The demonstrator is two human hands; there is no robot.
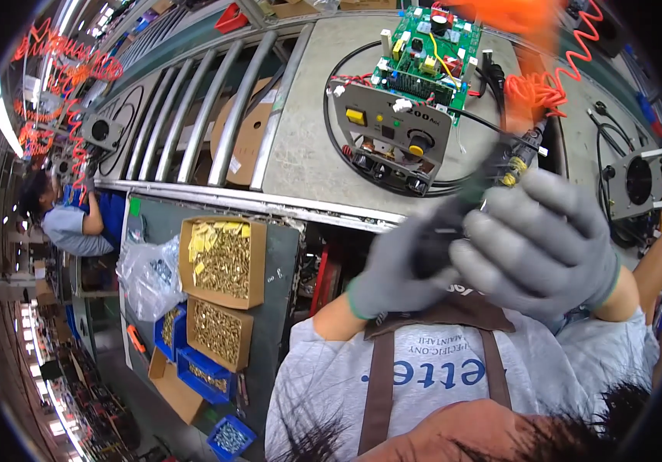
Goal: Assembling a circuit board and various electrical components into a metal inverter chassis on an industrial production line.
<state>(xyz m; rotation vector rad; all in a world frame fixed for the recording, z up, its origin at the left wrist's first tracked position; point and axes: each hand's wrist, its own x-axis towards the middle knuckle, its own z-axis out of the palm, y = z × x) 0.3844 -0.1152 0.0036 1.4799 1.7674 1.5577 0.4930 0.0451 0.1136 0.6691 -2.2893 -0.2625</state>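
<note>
Both my hands wear grey gloves and meet in front of my chest. My left hand (400, 269) is closed round a dark, motion-smeared handheld tool (442, 235), probably an air screwdriver; its shape is unclear. My right hand (539, 242) has its fingers curled close beside the tool. A small shiny tip shows at its fingers, but what they hold is hidden. Beyond my hands, a welding machine front panel (388, 127) with a yellow switch and a knob stands on the bench. A green circuit board (427, 61) with many parts is joined behind it.
An orange coiled air hose (535, 92) hangs at the right, near the panel. Metal rollers (211, 112) run along the bench leftward. At the left, a cardboard box of brass fittings (223, 262), another such box (219, 335) and blue bins (204, 373) stand on a side table. A co-worker (73, 215) sits far left.
</note>
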